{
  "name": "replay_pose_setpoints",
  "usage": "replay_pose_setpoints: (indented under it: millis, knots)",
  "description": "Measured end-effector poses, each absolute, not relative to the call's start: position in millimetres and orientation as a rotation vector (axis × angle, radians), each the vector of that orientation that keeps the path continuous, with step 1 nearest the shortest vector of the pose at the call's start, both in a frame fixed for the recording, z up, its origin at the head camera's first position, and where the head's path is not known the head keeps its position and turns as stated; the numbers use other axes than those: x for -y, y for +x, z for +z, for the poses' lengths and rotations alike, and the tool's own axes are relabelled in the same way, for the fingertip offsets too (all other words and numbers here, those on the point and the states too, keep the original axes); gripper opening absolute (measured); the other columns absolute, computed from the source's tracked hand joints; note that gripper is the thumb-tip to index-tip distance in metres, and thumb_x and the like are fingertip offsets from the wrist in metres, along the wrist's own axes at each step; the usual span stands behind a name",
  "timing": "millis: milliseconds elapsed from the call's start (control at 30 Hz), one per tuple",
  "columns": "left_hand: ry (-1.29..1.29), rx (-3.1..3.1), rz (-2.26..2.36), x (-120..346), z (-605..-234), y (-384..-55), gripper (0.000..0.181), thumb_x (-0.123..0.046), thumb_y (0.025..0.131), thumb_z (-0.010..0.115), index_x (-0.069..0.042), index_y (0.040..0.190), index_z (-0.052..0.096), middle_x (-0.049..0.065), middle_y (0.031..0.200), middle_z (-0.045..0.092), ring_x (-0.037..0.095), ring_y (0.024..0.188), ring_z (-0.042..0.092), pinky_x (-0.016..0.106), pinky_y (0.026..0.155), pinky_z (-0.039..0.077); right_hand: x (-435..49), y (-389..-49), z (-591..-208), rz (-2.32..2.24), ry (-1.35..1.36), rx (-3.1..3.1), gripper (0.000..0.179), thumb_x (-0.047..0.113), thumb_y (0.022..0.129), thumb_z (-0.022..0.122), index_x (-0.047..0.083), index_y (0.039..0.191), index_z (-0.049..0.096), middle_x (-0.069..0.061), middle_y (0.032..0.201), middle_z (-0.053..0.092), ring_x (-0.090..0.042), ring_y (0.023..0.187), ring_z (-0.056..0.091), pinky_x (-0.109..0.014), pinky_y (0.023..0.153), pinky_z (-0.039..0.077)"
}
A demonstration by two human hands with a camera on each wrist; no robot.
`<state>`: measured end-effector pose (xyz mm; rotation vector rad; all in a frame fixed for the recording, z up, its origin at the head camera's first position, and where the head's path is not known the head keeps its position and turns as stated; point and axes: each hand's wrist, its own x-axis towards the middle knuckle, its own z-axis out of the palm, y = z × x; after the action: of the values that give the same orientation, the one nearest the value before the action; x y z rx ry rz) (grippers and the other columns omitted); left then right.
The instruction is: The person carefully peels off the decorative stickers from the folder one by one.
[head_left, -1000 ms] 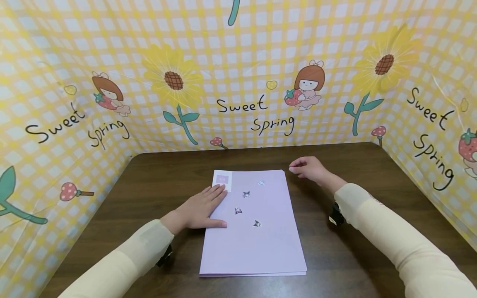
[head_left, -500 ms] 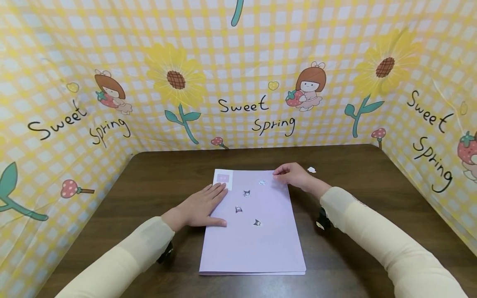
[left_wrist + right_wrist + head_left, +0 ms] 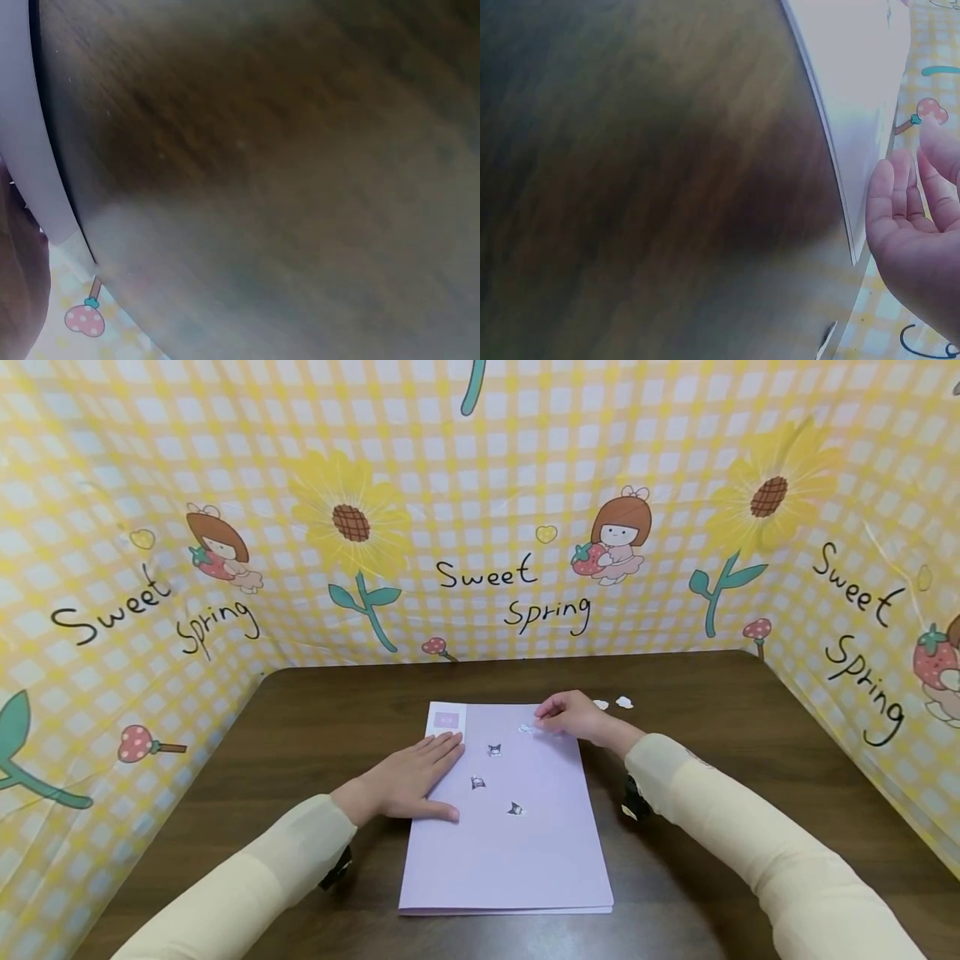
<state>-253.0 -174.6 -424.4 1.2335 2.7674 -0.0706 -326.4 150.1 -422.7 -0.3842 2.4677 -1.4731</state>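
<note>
Folder (image 3: 506,864): lilac, flat in the middle of the tabletop (image 3: 300,710), its short near edge towards the person; two layers show along that edge.
Stickers (image 3: 494,750): four small ones, scattered over the folder's upper half, the topmost near the right fingertips.
Card (image 3: 446,720): white with a lilac square, at the folder's far left corner, its lower part under the left fingertips.
Left hand (image 3: 420,777): lies flat across the folder's left edge, fingers straight, thumb spread away; it grips nothing.
Right hand (image 3: 573,712): over the folder's far right corner, fingers bent, thumb and forefinger close together; whether they hold anything, I cannot tell.
Scraps (image 3: 625,702): two white pieces on the tabletop, just beyond the right hand.
Sleeves (image 3: 240,885): cream, with a black device under each wrist.
Cloth (image 3: 480,477): yellow check, printed "Sweet Spring", behind and at both sides.
</note>
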Motion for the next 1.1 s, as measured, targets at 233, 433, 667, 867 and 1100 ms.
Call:
replay_pose_setpoints:
  millis: [233,433,667,867,1100]
  knots:
    - [1.200,-2.764,-0.097,176,-431,-254,0.109,-0.085,0.080,0.032,-0.010,0.156,0.014,0.006,0.162,0.008,0.018,0.148,0.001,0.035,0.116,0.007,-138,-332,-428,-1.419,-0.465,-2.465,0.021,0.000,0.083,0.075,-0.004,0.103,0.068,-0.009,0.093,0.068,-0.016,0.080,0.059,-0.026,0.066,0.050]
    - [1.207,-2.765,-0.103,176,-433,-254,0.109,-0.086,0.080,0.031,-0.010,0.156,0.015,0.006,0.162,0.008,0.018,0.148,0.002,0.035,0.116,0.008,-135,-334,-429,-1.291,-0.459,-2.520,0.021,0.005,0.081,0.079,0.002,0.099,0.070,-0.004,0.086,0.062,-0.015,0.078,0.053,-0.025,0.068,0.044]
    - [1.216,-2.774,-0.123,176,-432,-255,0.109,-0.086,0.080,0.030,-0.010,0.156,0.016,0.006,0.162,0.009,0.019,0.148,0.002,0.035,0.116,0.008,-134,-338,-433,-1.256,-0.476,-2.559,0.019,0.007,0.081,0.080,0.004,0.097,0.070,-0.001,0.079,0.057,-0.014,0.073,0.050,-0.025,0.066,0.041]
    - [1.201,-2.774,-0.132,174,-432,-255,0.110,-0.087,0.079,0.029,-0.011,0.157,0.015,0.005,0.162,0.009,0.018,0.147,0.002,0.034,0.116,0.008,-134,-337,-434,-1.225,-0.455,-2.622,0.019,0.009,0.081,0.080,0.004,0.096,0.071,0.000,0.077,0.056,-0.014,0.072,0.049,-0.025,0.066,0.039]
    - [1.202,-2.771,-0.133,174,-431,-256,0.110,-0.087,0.079,0.029,-0.010,0.156,0.016,0.006,0.162,0.009,0.018,0.147,0.002,0.034,0.116,0.008,-135,-336,-433,-1.211,-0.488,-2.647,0.016,0.011,0.082,0.079,0.005,0.095,0.073,-0.001,0.076,0.056,-0.015,0.072,0.049,-0.026,0.065,0.039]
